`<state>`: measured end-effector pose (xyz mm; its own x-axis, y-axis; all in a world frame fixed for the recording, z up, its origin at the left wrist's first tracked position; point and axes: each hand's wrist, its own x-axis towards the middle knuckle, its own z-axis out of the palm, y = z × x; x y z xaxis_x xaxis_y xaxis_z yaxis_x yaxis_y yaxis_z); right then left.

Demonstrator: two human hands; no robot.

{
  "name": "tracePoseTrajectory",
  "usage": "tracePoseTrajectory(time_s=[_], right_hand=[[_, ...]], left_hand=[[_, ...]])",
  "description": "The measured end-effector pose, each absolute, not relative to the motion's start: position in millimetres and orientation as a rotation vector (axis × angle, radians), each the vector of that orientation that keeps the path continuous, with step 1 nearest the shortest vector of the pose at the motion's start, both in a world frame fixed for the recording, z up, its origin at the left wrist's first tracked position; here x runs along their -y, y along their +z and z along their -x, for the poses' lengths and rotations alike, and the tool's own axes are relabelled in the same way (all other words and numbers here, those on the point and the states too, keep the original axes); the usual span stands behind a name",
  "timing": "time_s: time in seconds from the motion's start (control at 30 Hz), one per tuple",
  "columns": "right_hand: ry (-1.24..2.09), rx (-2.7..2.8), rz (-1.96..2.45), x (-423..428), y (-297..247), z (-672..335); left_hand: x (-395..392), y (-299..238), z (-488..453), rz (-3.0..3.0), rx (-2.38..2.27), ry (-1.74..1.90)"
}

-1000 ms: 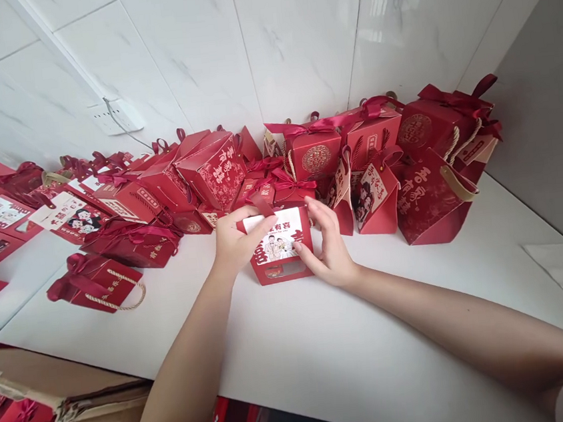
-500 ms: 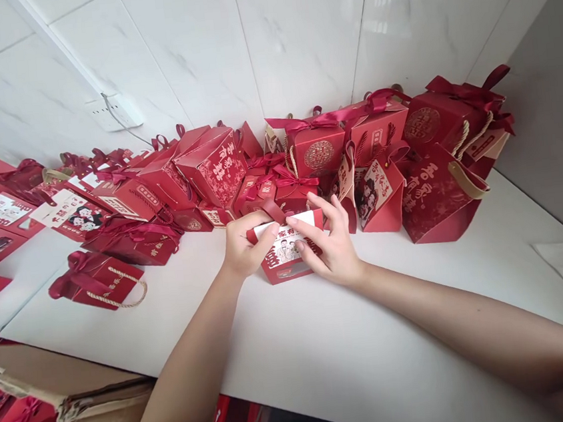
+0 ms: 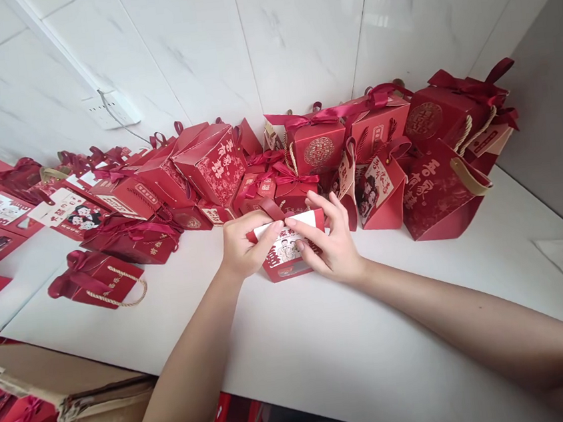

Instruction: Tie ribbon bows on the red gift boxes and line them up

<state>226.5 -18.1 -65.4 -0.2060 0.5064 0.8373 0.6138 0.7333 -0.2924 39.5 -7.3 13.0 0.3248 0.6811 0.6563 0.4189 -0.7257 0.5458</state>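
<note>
A small red gift box (image 3: pixel 286 259) with a white picture panel stands on the white table (image 3: pixel 325 340), just in front of a row of similar boxes. My left hand (image 3: pixel 243 245) grips its left top edge, thumb and fingers pinched on the flap. My right hand (image 3: pixel 326 243) holds the right side, index finger pressing on the white top flap, other fingers curled round the box. A dark red ribbon (image 3: pixel 272 206) lies over the box top between my hands.
Several red gift boxes and bags with ribbons and rope handles line the tiled wall, among them a large bag (image 3: pixel 435 191) at right and a flat bag (image 3: pixel 100 282) at left. A cardboard carton (image 3: pixel 55 409) sits bottom left. A wall socket (image 3: pixel 114 108) is above.
My hands have moved from the sides of the box to its top, pressing the white flap down and tilting the box back. In the last half second little has shifted.
</note>
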Motion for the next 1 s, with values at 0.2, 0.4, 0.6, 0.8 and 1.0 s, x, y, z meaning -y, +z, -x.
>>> tracePoseTrajectory(time_s=[0.2,0.4,0.6,0.8,1.0], right_hand=[[-0.202,1.889,0.777,11,-65,-235],[-0.170,1.962,0.834,7,-66,-241],[-0.187,2.017,0.864,6,-66,-242],[-0.144,2.040,0.866,2,-71,-244],[-0.185,1.841,0.737,2,-76,-238]], left_hand=[[7,13,-40,-2.321,-1.011,1.360],[6,12,-39,-2.298,-1.013,1.384],[4,12,-36,-2.249,-1.037,1.380],[2,8,-33,-2.134,-1.023,1.343],[1,6,-38,-1.971,-1.050,1.366]])
